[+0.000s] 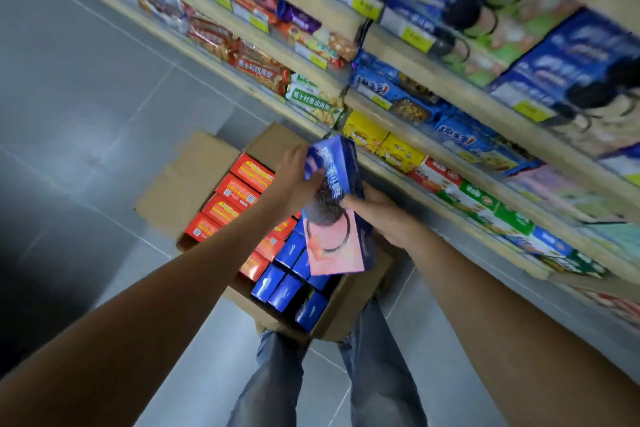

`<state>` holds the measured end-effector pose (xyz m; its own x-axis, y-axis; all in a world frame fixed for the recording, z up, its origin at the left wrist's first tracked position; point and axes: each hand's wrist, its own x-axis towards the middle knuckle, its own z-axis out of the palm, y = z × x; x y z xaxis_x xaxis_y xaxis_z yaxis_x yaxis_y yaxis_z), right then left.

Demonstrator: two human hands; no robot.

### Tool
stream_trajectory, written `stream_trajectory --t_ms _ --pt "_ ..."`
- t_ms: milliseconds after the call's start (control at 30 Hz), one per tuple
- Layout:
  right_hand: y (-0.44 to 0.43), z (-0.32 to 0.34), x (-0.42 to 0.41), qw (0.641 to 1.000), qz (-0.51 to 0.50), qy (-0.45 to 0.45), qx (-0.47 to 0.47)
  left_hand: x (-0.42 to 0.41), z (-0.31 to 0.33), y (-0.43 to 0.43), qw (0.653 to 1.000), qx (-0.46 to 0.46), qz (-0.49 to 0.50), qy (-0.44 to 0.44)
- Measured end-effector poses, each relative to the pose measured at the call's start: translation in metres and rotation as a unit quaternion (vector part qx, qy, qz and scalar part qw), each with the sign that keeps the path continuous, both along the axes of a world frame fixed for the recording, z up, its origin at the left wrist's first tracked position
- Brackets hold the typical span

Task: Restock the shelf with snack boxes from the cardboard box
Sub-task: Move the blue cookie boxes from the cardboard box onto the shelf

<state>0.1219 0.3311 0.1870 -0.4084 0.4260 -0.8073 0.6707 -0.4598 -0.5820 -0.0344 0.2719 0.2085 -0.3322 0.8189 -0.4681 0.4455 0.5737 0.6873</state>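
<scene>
The right side of the view is smeared with blur, so most packets on the shelf (pixel 398 55) read only as blue, green, yellow and red blocks, and their print cannot be made out; the upper tiers run off the top edge. Both forearms enter from the bottom corners, cut off by the frame. The snack box (pixel 332 243), blue with a pink front, is held in the air above the open carton (pixel 194 177), just in front of the lower tiers. The left hand (pixel 294 180) curls round its upper end, fingers partly hidden behind it. The right hand (pixel 381 218) grasps its right side, thumb on the front, the other fingers out of sight behind. The held box and arms cover the middle of the carton; beside them show rows of red boxes (pixel 239 198) on the left and blue boxes (pixel 287 284) nearer the person. The carton sits on a grey tiled floor (pixel 86 97), flaps spread, with jeans-clad legs (pixel 277 374) right behind it.
</scene>
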Motion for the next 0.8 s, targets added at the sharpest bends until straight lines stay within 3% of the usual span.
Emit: stream_trajectory --t_ms 133,300,367,567,800 --pt "0.026 0.089 0.005 0.992 0.118 0.002 0.033 -0.007 0.075 0.029 0.999 -0.003 -0.043 0.011" --pt "0.063 0.19 0.022 0.98 0.156 -0.007 0.122 -0.002 0.179 0.066 0.996 0.059 -0.048 -0.042" --pt "0.077 0.249 0.036 0.974 0.145 -0.002 0.176 0.006 0.232 0.079 0.99 0.108 -0.078 -0.052" --pt "0.106 0.364 0.069 0.944 0.117 0.006 0.309 0.009 0.347 0.098 0.964 0.139 -0.198 -0.115" --pt "0.119 0.515 0.098 0.874 0.074 0.031 0.478 0.036 0.47 0.122 0.937 0.27 -0.135 -0.176"
